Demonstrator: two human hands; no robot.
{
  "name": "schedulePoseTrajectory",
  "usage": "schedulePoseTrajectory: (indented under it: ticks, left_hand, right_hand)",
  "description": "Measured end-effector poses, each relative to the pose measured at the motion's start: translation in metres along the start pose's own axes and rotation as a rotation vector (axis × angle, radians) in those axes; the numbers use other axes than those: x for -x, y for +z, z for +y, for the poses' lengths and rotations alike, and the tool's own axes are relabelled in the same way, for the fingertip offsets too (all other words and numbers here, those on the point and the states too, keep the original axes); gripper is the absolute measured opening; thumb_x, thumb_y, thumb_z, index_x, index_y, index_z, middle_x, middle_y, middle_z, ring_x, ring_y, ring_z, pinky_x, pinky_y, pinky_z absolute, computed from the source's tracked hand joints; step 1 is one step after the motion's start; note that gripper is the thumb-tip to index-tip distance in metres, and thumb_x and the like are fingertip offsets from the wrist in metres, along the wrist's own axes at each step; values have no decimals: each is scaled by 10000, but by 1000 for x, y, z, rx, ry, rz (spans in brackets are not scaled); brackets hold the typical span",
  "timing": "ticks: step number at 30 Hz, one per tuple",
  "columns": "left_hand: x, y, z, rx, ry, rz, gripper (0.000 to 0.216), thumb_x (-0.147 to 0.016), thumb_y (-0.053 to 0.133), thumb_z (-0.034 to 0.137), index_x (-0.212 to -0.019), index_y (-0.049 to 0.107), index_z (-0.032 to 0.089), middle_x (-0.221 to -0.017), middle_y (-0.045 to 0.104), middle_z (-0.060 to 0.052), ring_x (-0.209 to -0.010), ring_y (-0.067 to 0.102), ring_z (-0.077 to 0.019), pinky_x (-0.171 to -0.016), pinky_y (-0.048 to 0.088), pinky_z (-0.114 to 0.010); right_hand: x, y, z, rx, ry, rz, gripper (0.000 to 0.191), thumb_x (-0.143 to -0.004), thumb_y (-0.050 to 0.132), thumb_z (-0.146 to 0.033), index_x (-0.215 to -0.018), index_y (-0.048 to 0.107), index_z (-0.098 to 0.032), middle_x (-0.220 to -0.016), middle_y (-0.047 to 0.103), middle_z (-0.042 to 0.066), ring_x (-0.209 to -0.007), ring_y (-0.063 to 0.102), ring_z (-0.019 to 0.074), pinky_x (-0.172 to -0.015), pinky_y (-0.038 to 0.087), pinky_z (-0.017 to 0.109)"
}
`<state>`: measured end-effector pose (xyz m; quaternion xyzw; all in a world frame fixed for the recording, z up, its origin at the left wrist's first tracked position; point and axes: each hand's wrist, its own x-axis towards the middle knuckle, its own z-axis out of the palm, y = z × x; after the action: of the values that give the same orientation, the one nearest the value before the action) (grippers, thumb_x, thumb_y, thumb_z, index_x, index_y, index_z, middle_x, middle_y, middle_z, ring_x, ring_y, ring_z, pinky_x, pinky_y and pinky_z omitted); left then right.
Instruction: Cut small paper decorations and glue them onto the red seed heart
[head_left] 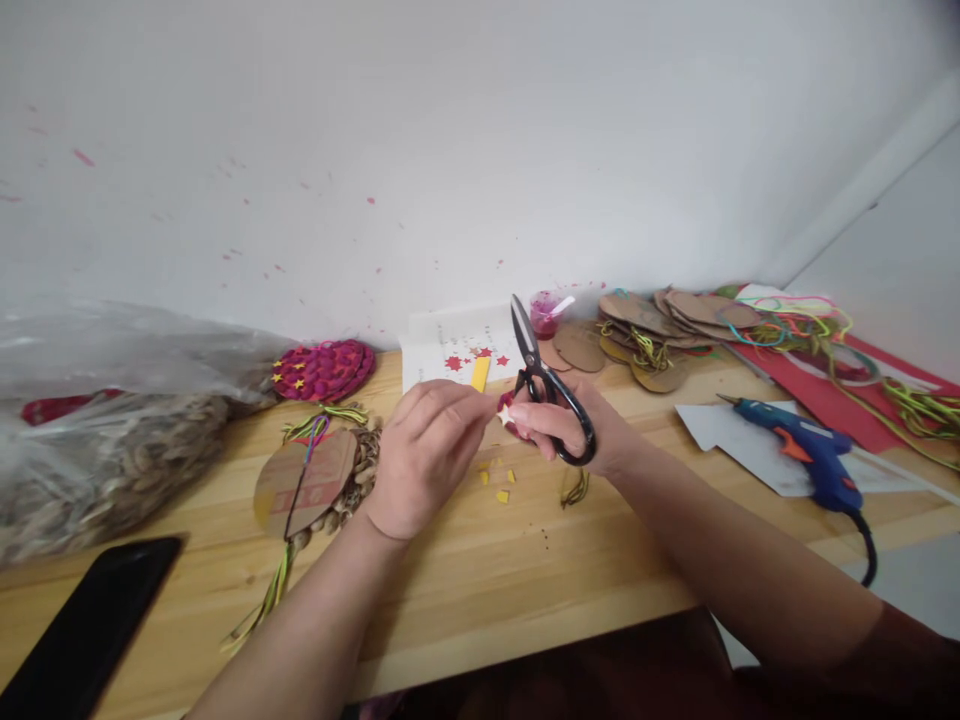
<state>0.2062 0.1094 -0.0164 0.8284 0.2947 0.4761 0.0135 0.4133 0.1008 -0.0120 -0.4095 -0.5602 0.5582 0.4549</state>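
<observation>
My right hand (546,420) holds black-handled scissors (541,372), their handles looped over the fingers and the blades pointing up and away. Between its fingertips is a small whitish star (505,414), in front of a dark red piece that is partly hidden. My left hand (427,445) is closed in a pinch, its fingertips meeting the star's edge; what they grip is hidden. Just behind the left hand a yellow strip (481,374) sticks out. Small yellow scraps (502,495) lie on the wooden table (480,600) below the hands.
Red stars (454,364) lie on white paper (420,345). To the left are magenta discs with yellow stars (322,370), a cardboard disc (307,482), a bag of shells (142,460) and a phone (94,625). Rightward are cardboard discs (709,308) and a blue glue gun (802,447).
</observation>
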Motion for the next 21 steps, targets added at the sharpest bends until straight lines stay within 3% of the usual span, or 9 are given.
schedulePoseTrajectory:
  ticks: [4,7,14,21]
  left_hand:
    - [-7,4,7,357,-523,-52,130,-875,664,286,-969,728,224,-922,739,-50,-860,654,-187,-851,501,-308]
    - [-9,4,7,630,-725,-127,176,-893,640,353,-935,716,200,-878,730,-42,-835,656,-162,-825,496,-270]
    - [-11,3,8,895,-853,-178,162,-808,748,328,-877,709,187,-866,735,-27,-784,656,-125,-771,501,-237]
    - [-9,6,10,959,-890,-217,124,-803,754,270,-817,676,175,-790,711,1,-698,624,-84,-669,462,-194]
  right_hand:
    - [2,3,-4,56,-28,96,211,-752,763,-338,-691,640,-178,-500,570,-48,-402,491,87,-399,349,230]
    - [3,5,-5,75,-41,113,196,-737,779,-313,-681,647,-178,-502,571,-40,-406,505,91,-387,351,226]
    - [2,7,1,73,-54,129,193,-741,773,-315,-696,656,-168,-547,596,-35,-393,506,79,-383,382,218]
    - [3,11,3,90,-35,130,211,-730,793,-306,-665,657,-158,-471,564,-46,-386,491,73,-379,379,196]
